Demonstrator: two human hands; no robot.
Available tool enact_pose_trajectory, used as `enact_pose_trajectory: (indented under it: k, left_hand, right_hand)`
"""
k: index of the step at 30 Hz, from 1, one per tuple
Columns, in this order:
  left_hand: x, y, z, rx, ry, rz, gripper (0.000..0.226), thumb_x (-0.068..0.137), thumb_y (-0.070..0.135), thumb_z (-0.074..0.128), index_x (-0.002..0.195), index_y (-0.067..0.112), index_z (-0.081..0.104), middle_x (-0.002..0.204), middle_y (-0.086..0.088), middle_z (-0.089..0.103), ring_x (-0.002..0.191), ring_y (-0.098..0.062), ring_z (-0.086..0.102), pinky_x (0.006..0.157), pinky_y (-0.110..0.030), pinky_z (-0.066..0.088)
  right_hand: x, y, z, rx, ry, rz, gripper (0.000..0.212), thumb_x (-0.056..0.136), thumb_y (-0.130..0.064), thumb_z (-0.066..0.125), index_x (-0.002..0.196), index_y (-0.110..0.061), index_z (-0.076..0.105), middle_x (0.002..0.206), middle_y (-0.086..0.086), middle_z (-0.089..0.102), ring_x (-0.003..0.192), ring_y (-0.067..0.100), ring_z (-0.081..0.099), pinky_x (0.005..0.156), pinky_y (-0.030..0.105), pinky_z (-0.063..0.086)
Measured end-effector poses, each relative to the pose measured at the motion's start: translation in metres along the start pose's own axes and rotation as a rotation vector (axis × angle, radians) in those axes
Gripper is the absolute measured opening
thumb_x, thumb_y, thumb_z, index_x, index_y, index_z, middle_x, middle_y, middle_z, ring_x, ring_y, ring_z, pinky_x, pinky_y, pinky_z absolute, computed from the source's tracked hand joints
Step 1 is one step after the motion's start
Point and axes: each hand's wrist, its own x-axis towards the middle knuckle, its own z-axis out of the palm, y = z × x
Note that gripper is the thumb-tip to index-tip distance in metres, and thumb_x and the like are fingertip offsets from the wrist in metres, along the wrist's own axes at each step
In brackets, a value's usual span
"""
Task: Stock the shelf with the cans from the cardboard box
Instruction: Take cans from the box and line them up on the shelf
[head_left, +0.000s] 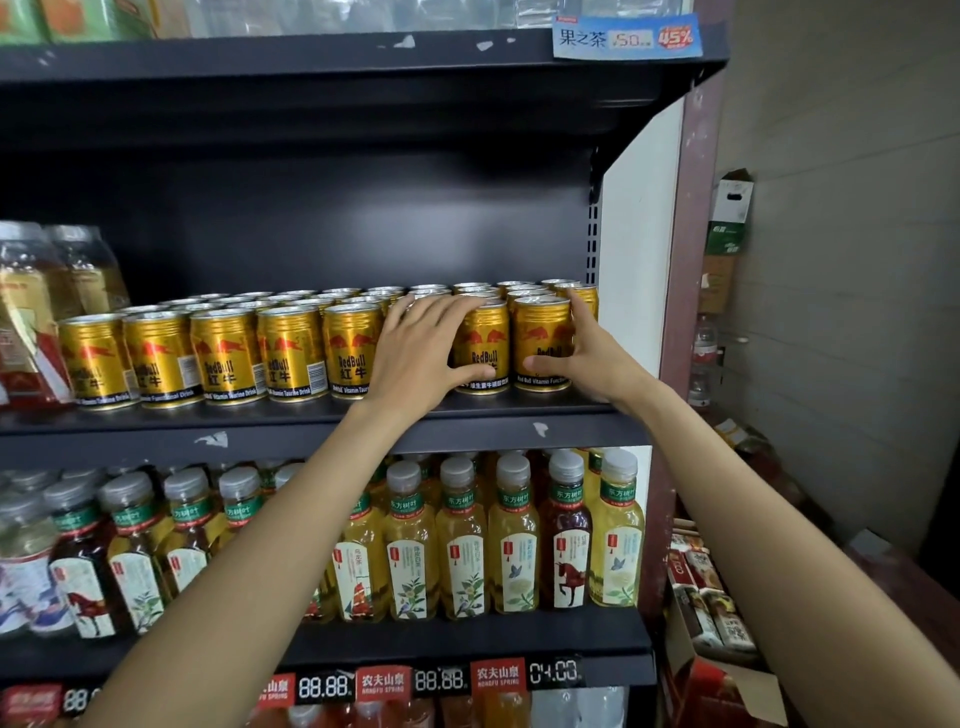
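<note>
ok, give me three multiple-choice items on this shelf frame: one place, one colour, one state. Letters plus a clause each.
1. The gold metal drink cans stand on:
A the top shelf
B the middle black shelf
C the floor

2. The caps of the clear plastic tea bottles below are:
A red
B grey
C blue

3. The left hand and right hand are:
A hanging idle
B at the front cans on the right
C holding a box

Answers: B, the cans fill the middle shelf; B, grey caps show; B, the thumbs lie across the can fronts.

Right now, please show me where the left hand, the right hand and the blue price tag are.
left hand (423, 345): head view, back of the hand.
right hand (592, 358): head view, back of the hand.
blue price tag (626, 37): head view, middle of the label.
</note>
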Motion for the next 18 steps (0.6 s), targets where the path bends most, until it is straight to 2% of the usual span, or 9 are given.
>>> enact_pose_trajectory:
  k: [5,9,14,18]
  left_hand:
    - [0.0,-0.001,0.001,-0.02,-0.003,-0.002,0.079,0.072,0.064,0.063,0.137,0.024,0.041,0.141,0.001,0.048,0.135,-0.018,0.037,0.115,-0.034,0.01]
    - [0.0,-0.002,0.001,-0.023,0.002,0.004,0.079,0.073,0.064,0.062,0.138,0.025,0.04,0.142,0.001,0.047,0.135,-0.018,0.036,0.115,-0.035,0.009]
    - [-0.002,-0.003,0.002,0.002,0.004,0.026,0.081,0.076,0.064,0.058,0.141,0.023,0.036,0.146,-0.001,0.042,0.138,-0.018,0.033,0.116,-0.036,0.005]
    - [-0.009,0.001,0.003,0.022,0.011,0.018,0.075,0.086,0.059,0.05,0.146,0.021,0.028,0.153,-0.001,0.029,0.143,-0.015,0.019,0.118,-0.041,-0.002]
  right_hand:
    - [0.006,0.006,0.003,0.01,0.058,-0.003,0.093,0.079,-0.016,0.073,0.148,-0.02,0.011,0.145,0.005,0.041,0.129,0.023,0.044,0.106,0.038,0.04]
    - [0.009,0.007,0.002,0.007,0.069,0.003,0.093,0.077,-0.017,0.075,0.147,-0.022,0.014,0.144,0.006,0.042,0.128,0.024,0.045,0.101,0.034,0.04]
    - [0.01,0.008,0.007,-0.039,0.058,0.004,0.104,0.077,-0.021,0.075,0.15,-0.019,0.001,0.147,0.006,0.039,0.131,0.025,0.043,0.107,0.038,0.038]
    - [-0.004,0.005,0.011,-0.121,0.102,-0.088,0.108,0.075,-0.035,0.075,0.149,-0.019,-0.002,0.152,0.004,0.031,0.137,0.023,0.034,0.112,0.044,0.034]
